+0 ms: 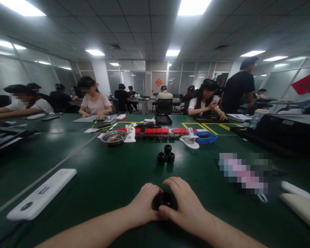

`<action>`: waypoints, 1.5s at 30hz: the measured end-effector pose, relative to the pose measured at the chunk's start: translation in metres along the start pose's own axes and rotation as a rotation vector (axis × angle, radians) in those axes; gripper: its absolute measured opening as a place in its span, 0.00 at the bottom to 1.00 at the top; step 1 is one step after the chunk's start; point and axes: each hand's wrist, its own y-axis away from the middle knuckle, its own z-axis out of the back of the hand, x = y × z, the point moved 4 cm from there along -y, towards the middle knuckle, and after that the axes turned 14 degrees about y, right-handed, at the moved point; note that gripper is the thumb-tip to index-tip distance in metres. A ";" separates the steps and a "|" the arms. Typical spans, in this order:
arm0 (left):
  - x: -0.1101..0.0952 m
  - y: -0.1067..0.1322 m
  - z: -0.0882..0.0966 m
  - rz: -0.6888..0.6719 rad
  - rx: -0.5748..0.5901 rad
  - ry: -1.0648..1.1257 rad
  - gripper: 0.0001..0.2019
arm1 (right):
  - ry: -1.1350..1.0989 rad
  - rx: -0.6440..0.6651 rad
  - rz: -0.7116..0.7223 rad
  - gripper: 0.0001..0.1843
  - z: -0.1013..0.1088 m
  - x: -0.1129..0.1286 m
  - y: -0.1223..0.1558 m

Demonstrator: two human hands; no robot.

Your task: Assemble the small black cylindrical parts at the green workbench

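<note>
Close in front of me, a black round part (pixel 166 199) with a hollow top sits between my two hands. My left hand (pixel 146 201) curls around its left side, with the thumb and fingers partly hidden. From the right, my right hand (pixel 187 201) wraps the same part, thumb at the near side and fingers arched over the far side. Its lower portion is covered by my hands. Farther along the green table stand three similar black parts (pixel 167 148) grouped together, apart from both hands.
Behind those parts lie a metal bowl (pixel 113 137) of small pieces, white clamps (pixel 130 133), red trays (pixel 156 131) and a blue bin (pixel 205 137). A white power strip (pixel 42 194) lies left; a blurred pouch (pixel 241 174) lies right. Co-workers (pixel 95 100) sit across the table.
</note>
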 end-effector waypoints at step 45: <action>-0.002 0.001 0.001 0.011 -0.004 0.002 0.19 | 0.077 0.064 -0.011 0.16 -0.001 -0.003 -0.002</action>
